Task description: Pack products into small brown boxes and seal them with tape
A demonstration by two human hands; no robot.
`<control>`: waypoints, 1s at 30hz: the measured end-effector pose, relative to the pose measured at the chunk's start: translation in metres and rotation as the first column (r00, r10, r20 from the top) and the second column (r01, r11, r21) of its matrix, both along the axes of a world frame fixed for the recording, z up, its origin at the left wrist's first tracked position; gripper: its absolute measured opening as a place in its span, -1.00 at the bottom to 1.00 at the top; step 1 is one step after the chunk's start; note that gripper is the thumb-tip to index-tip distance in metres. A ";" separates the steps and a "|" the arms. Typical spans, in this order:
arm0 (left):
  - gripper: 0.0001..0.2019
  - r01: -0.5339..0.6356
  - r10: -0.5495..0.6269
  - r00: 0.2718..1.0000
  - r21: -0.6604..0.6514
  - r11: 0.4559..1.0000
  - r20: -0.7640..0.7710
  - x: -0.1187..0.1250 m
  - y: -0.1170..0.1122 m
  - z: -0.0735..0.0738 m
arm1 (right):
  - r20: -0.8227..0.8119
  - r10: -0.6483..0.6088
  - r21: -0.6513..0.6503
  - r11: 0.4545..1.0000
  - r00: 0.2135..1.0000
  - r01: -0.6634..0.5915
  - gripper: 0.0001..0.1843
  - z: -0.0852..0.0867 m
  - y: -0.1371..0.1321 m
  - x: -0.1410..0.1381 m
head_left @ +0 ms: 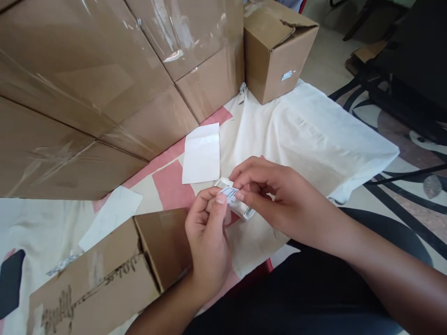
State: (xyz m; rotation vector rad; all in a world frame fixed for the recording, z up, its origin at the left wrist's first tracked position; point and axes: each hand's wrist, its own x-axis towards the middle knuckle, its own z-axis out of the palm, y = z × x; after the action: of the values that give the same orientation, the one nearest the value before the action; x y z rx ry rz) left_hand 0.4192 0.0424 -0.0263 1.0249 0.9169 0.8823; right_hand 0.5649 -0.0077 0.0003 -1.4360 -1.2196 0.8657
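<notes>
My left hand point(208, 229) and my right hand point(275, 197) meet in the middle of the view over a small white boxlike item point(234, 201). Both hands have their fingers closed on it. The left thumb presses on its top, where a small label with a blue outline shows. The right fingertips pinch the same label end, and the item's lower end sticks out beneath the right fingers. A white cloth point(314, 135) lies on the floor under the hands.
Large taped cardboard boxes point(91, 88) stand at the left and back. A small brown box point(275, 51) sits at the back on the cloth. An open carton point(115, 274) lies near my left arm. A white paper sheet point(201, 154) lies flat. Black cables point(401, 177) run at right.
</notes>
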 end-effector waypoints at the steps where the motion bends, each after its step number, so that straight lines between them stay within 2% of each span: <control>1: -0.80 0.016 -0.016 1.000 0.005 1.000 -0.001 -0.001 0.002 0.001 | -0.034 0.019 0.008 1.000 0.999 -0.018 -0.81 0.001 0.000 -0.001; 4: -0.81 0.054 -0.054 0.999 0.025 0.998 0.005 -0.002 0.006 0.001 | -0.073 0.045 0.019 0.999 0.996 -0.044 -0.84 0.004 -0.002 -0.003; 9: -0.77 0.037 -0.035 0.999 0.065 0.997 -0.034 -0.005 0.005 -0.002 | -0.030 0.006 0.067 0.998 1.000 -0.004 -0.89 0.004 -0.004 -0.007; 13: -0.78 0.049 -0.048 0.999 0.096 0.994 -0.003 -0.006 0.005 -0.001 | -0.103 0.024 0.049 0.999 0.994 -0.019 -0.85 0.002 -0.002 -0.006; 17: -0.95 0.020 -0.013 0.999 0.212 0.977 -0.035 -0.007 0.006 0.000 | -0.170 0.076 0.041 0.997 0.983 -0.071 -0.85 -0.002 -0.001 -0.003; 20: -0.94 -0.029 0.073 0.993 0.413 0.910 -0.090 -0.006 0.006 -0.001 | -0.185 0.112 0.061 0.993 0.976 -0.102 -0.86 -0.004 -0.001 -0.003; 23: -0.88 -0.030 0.136 0.983 0.626 0.779 -0.122 -0.006 0.005 -0.003 | -0.143 0.105 0.094 0.991 0.984 -0.092 -0.85 -0.005 -0.001 -0.004; 25: -0.88 -0.001 0.149 0.977 0.696 0.718 -0.152 -0.007 0.005 -0.003 | -0.075 0.092 0.133 0.988 0.993 -0.082 -0.84 -0.005 -0.002 -0.004; 27: -0.90 0.049 0.135 0.970 0.709 0.704 -0.200 -0.009 0.005 -0.003 | 0.007 0.092 0.174 0.980 0.996 -0.091 -0.83 -0.005 -0.002 -0.004; 30: -0.85 0.098 0.109 0.962 0.693 0.714 -0.249 -0.011 0.004 -0.001 | 0.119 0.097 0.219 0.968 0.988 -0.121 -0.80 -0.004 -0.004 -0.003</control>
State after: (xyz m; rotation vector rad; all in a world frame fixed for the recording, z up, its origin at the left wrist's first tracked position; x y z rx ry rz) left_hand 0.4079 0.0465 -0.0278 1.8498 0.8133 1.1515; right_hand 0.5619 -0.0116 -0.0039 -1.2539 -1.4413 0.7048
